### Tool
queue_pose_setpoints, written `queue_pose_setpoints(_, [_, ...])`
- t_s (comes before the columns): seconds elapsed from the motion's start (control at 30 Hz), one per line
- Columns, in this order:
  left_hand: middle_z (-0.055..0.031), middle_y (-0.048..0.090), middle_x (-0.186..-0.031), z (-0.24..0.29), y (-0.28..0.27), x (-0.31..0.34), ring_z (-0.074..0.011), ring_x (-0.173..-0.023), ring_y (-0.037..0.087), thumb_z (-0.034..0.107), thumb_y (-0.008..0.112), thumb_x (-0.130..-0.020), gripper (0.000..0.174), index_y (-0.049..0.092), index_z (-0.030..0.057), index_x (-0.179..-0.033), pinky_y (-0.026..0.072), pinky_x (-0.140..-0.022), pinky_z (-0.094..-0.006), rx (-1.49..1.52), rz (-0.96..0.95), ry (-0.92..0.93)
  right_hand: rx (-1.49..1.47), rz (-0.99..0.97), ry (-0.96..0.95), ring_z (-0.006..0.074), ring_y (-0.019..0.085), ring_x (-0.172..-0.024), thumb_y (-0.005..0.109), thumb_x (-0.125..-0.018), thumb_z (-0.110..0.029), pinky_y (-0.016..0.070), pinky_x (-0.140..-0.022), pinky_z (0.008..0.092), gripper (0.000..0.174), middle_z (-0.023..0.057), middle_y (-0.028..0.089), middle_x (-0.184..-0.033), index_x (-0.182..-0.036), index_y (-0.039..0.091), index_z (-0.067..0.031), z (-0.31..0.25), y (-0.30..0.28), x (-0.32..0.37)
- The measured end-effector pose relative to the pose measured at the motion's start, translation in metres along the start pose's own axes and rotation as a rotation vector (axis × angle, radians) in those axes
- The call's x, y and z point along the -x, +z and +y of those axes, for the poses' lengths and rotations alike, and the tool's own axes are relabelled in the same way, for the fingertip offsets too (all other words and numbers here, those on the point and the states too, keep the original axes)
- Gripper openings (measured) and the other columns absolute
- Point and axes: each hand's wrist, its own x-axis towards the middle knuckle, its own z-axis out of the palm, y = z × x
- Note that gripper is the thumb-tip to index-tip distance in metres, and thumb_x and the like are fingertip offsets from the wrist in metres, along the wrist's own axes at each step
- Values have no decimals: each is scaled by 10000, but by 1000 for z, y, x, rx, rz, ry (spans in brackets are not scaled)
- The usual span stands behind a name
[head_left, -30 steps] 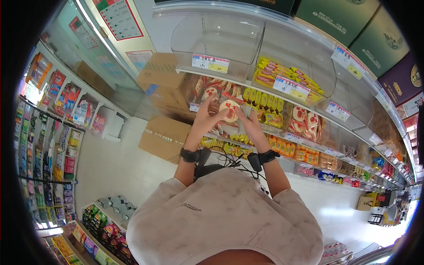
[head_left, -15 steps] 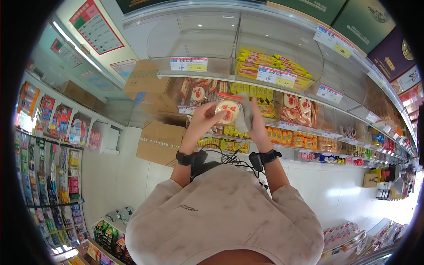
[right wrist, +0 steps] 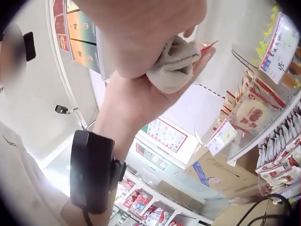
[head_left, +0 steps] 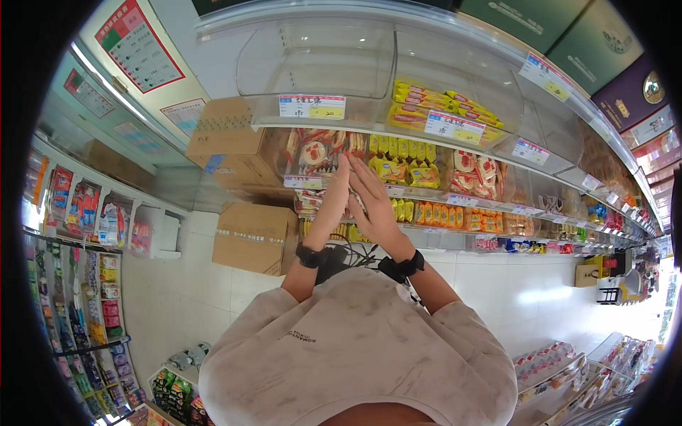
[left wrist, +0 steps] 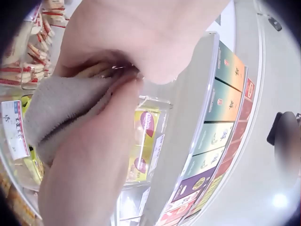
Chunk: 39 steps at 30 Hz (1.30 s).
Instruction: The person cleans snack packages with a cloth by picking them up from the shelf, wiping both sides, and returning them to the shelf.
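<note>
Both hands are up at the shelf, left hand (head_left: 332,200) and right hand (head_left: 372,207) flat against each other, fingers straight, palms pressed together. Sandwiched between them is a grey cloth (right wrist: 173,63), bunched and soft, and a snack packet (right wrist: 207,47) with only its red serrated edge peeking out. That packet looks light, crinkly and slick, its contents likely brittle, so go easy on the pressure. The sealed edge seems the safest place to pinch. Just behind sit stacked red packets (head_left: 312,150), with a price tag (head_left: 312,106) on the see-through bin (head_left: 312,64) above.
</note>
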Motion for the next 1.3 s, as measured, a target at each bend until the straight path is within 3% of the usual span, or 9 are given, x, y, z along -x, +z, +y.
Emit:
queue_pose_setpoints(0.23, [-42, 632, -993, -6, -37, -6, -93, -879, 545, 513, 409, -1062, 598, 611, -28, -1218, 444, -807, -242, -336, -138, 43, -51, 29, 160, 431, 473, -1327, 546, -964, -116, 420, -1086, 410, 341, 237, 534, -1390, -1274, 585, 20, 25, 34, -17])
queue_pose_setpoints(0.33, [-47, 648, -1028, -13, -52, -3, -126, -944, 572, 442, 420, -1077, 543, 605, -38, -1252, 452, -855, -274, -162, -180, 222, -128, -39, 707, 370, 576, -1219, 470, -1035, -209, 468, -1027, 374, 327, 214, 585, -1334, -1227, 606, 18, 44, 27, -26])
queue_pose_setpoints(0.53, [-77, 636, -1221, -3, -69, -2, -143, -1131, 556, 366, 400, -1095, 498, 583, -42, -1315, 409, -1005, -279, 92, -129, 308, -1429, 116, 1134, 165, 629, -1038, 441, -1073, -417, 500, -889, 314, 465, 41, 631, -1201, -1336, 538, -46, -4, 19, -18])
queue_pose_setpoints(0.63, [-68, 645, -1243, -18, -89, -16, -115, -1143, 569, 377, 377, -1100, 519, 577, -39, -1338, 424, -1009, -271, 35, -132, 237, -1064, 5, 979, 128, 595, -1072, 472, -1049, -480, 492, -902, 302, 595, 86, 612, -1225, -1416, 446, -12, 1, 28, 13])
queue_pose_setpoints(0.87, [-104, 651, -1255, -16, -90, -15, -147, -1072, 622, 499, 451, -1050, 582, 563, 8, -1342, 469, -957, -288, -123, -180, 11, -389, 30, 815, 54, 509, -831, 669, -977, -203, 447, -678, 256, 240, 35, 696, -886, -1080, 699, 12, -4, 8, 8])
queue_pose_setpoints(1.0, [-71, 668, -1169, -15, -96, -19, -136, -959, 652, 547, 516, -1008, 594, 537, 83, -1378, 514, -856, -300, 175, -470, -385, 34, 83, 576, 189, 635, -978, 663, -881, -20, 516, -794, 321, 273, 165, 694, -1064, -1149, 672, 33, -6, -11, -1])
queue_pose_setpoints(1.1, [-31, 668, -1001, -7, -56, -10, -107, -846, 649, 525, 528, -1009, 583, 525, 80, -1385, 522, -746, -272, 478, -360, -251, 107, -96, 219, 332, 574, -1233, 603, -778, 114, 493, -990, 378, 499, 223, 585, -1316, -1271, 598, 37, -4, -10, 13])
queue_pose_setpoints(1.23, [20, 611, -890, -31, -45, -21, -10, -786, 571, 487, 613, -985, 498, 623, 37, -1198, 336, -550, -189, 48, -170, -75, 40, -370, 161, 380, 375, -1420, 537, -674, 196, 393, -1147, 436, 782, 176, 380, -1550, -1429, 448, 13, -18, -27, 13])
queue_pose_setpoints(1.3, [-31, 652, -993, -36, -31, -21, -65, -860, 623, 465, 617, -987, 474, 617, 19, -1150, 449, -629, -220, 193, -143, -61, -2, -389, 136, 385, 383, -1417, 547, -684, 182, 381, -1158, 426, 769, 181, 419, -1527, -1428, 446, 21, -15, -52, 12])
